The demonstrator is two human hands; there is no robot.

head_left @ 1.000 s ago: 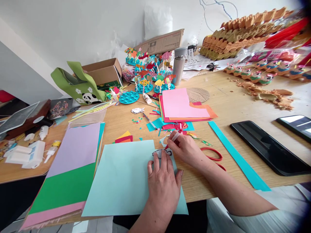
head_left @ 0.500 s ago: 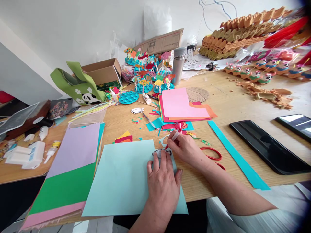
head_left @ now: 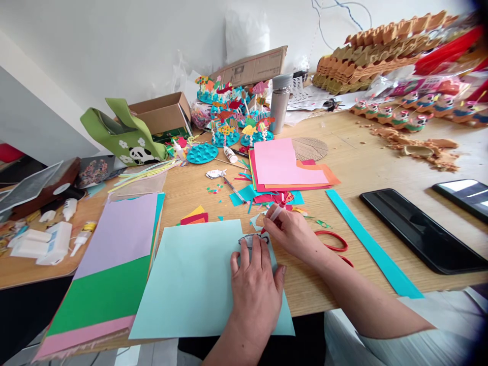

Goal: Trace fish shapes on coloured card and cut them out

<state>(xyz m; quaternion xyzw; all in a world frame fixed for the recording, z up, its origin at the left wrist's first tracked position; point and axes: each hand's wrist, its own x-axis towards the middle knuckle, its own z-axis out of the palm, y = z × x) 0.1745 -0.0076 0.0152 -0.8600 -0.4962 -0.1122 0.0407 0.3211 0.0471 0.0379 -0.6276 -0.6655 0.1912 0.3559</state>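
A light blue sheet of paper [head_left: 190, 279] lies at the table's front edge. My left hand [head_left: 256, 287] rests on its right part, fingers spread, the fingertips on a small black-outlined cutout [head_left: 249, 240] near the upper right corner. In my right hand [head_left: 292, 231] is a red-and-white marker [head_left: 277, 211], its tip down at the right end of the cutout. Red-handled scissors [head_left: 335, 240] lie partly hidden under my right forearm. A small white fish cutout [head_left: 215, 174] and a pen [head_left: 234, 190] lie farther back.
Stacked coloured papers [head_left: 110, 284] lie at left, a pink sheet pile [head_left: 278, 162] behind my hands. A blue strip [head_left: 369, 239] and a black phone [head_left: 419, 229] are at right. Fish decorations [head_left: 226, 129] and a metal bottle [head_left: 280, 104] stand behind.
The marker tip has shifted very slightly to the right along the cutout's end. My left hand has stayed in place.
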